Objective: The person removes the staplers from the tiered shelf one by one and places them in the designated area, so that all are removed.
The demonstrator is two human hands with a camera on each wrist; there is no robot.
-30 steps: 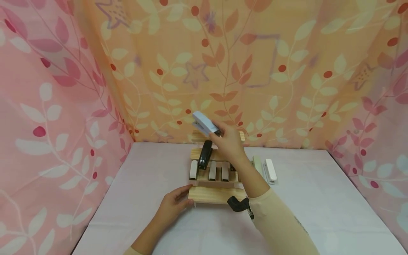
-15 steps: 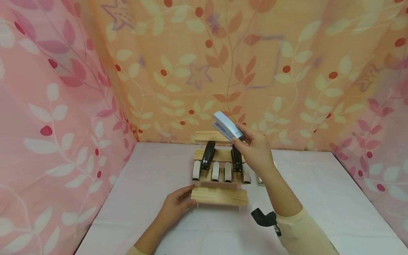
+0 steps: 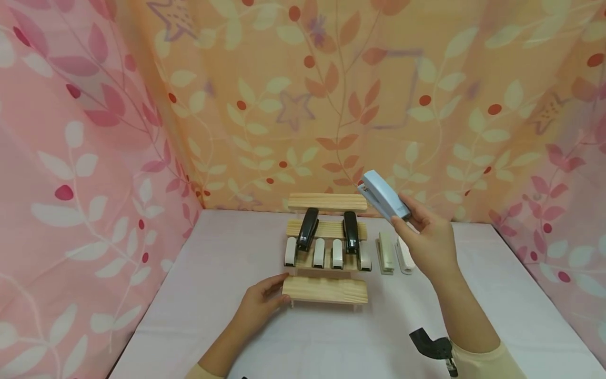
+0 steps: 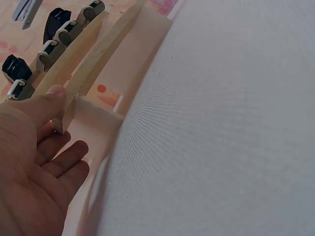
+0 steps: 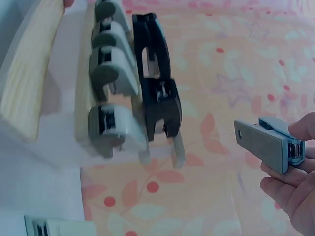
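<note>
My right hand [image 3: 433,239] pinches a light blue stapler [image 3: 385,196] by its rear end, up in the air to the right of a stepped wooden rack [image 3: 325,290]. In the right wrist view, thumb and fingers hold this stapler [image 5: 266,145] from opposite sides. My left hand [image 3: 261,304] grips the left end of the rack's lowest step; in the left wrist view its thumb lies on top of the board and a finger underneath. Two black staplers [image 3: 308,229] lean on the rack's third step. Several small grey-white staplers [image 3: 319,253] stand in a row on the second.
A pale green stapler [image 3: 386,253] and a white stapler [image 3: 404,256] lie on the white tablecloth [image 3: 208,247] right of the rack. The top step [image 3: 326,201] of the rack is bare wood. Patterned curtains [image 3: 303,105] enclose the table at the back and sides.
My right hand has moved rightward with the light blue stapler, from over the rack to beyond its right side. The right black stapler has come into full view. My left hand stays at the rack.
</note>
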